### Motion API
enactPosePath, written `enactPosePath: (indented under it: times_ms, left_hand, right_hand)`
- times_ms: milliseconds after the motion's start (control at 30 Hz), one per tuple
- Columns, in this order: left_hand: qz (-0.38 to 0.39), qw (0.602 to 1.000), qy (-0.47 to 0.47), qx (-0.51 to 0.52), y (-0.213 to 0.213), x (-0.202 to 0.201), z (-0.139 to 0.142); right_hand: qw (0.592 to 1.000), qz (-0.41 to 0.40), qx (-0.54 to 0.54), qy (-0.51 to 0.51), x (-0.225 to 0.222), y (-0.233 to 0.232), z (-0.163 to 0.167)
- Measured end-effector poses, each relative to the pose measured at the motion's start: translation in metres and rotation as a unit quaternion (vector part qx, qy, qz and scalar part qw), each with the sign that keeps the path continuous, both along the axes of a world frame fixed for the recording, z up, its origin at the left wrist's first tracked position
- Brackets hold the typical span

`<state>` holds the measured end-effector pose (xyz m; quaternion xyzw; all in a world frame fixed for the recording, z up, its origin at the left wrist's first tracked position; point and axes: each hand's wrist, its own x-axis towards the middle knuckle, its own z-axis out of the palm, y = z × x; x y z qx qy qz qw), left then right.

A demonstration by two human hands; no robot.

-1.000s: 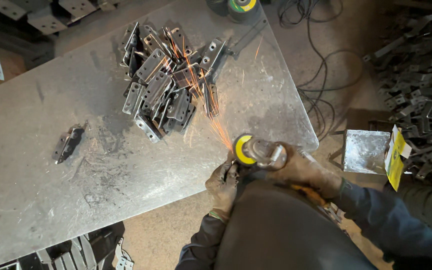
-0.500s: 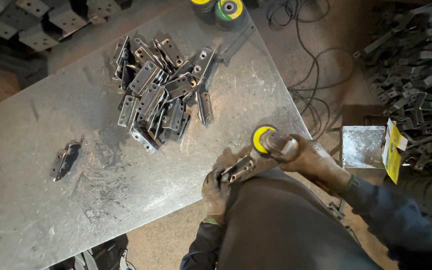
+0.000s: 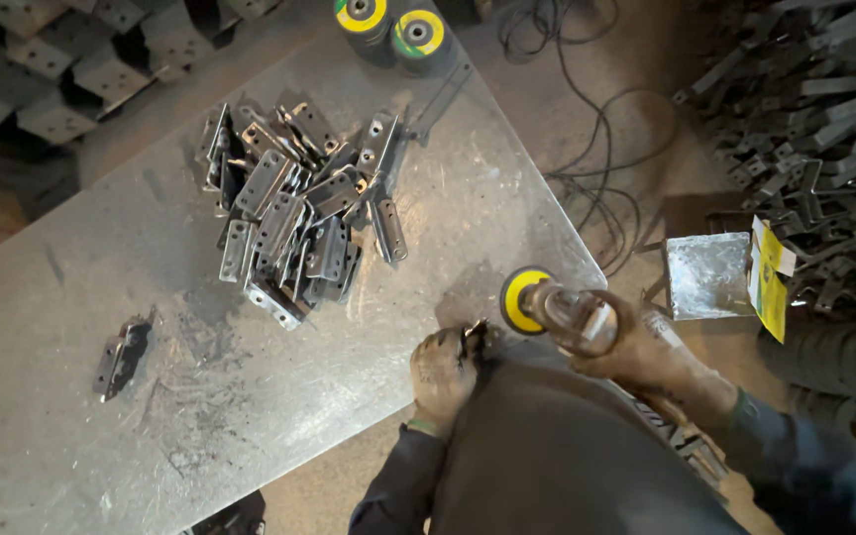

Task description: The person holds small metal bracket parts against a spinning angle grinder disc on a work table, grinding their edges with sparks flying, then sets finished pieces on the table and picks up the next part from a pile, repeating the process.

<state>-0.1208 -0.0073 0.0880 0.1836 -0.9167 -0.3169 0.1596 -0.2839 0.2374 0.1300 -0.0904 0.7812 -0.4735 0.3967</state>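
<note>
While both hands work at the near table edge, items run near to far:

Left hand [image 3: 443, 372]: grimy, fingers closed on a small dark metal bracket piece [image 3: 475, 339], pinned at the near edge of the table; edge likely serves as a rest so the piece stays put w/ a grinder close by.

Right hand [image 3: 646, 352]: wrapped tight round the body of a handheld angle grinder w/ yellow-centred disc [image 3: 525, 300]; disc sits just right of the bracket, facing it, whether touching cannot tell. No sparks seen.

Table: grey scuffed steel sheet table [image 3: 101, 436], dark grinding dust near the hands.

Single part: one dark flat bracket [image 3: 121, 357] lying alone on the left, well apart from the heap; prob. set aside to keep it separate.

Heap: pile of grey perforated steel brackets [image 3: 294, 223] mid-table, within arm's reach, apart from the grinding spot.

Spare discs: two yellow-centred grinding discs [image 3: 393, 25] at the far table edge, side by side.

Floor, right: black cable [image 3: 596, 149] looping near the table; shiny square metal box [image 3: 710, 277] w/ yellow pack [image 3: 770, 277] beside it; further brackets stacked beyond.
</note>
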Motion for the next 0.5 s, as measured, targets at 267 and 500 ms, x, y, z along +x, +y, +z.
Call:
enactPosePath:
  times_ms: [267,500]
  left_hand:
    - [-0.058,0.998,-0.037,0.013,0.012,-0.004,0.024]
    - [-0.08,0.994,-0.044,-0.066,0.01,0.005,0.022]
  right_hand:
    - [0.964,0.174,0.192,0.066,0.002,-0.017,0.056]
    - [0.995,0.027,-0.029,-0.088,-0.001,-0.023,0.063]
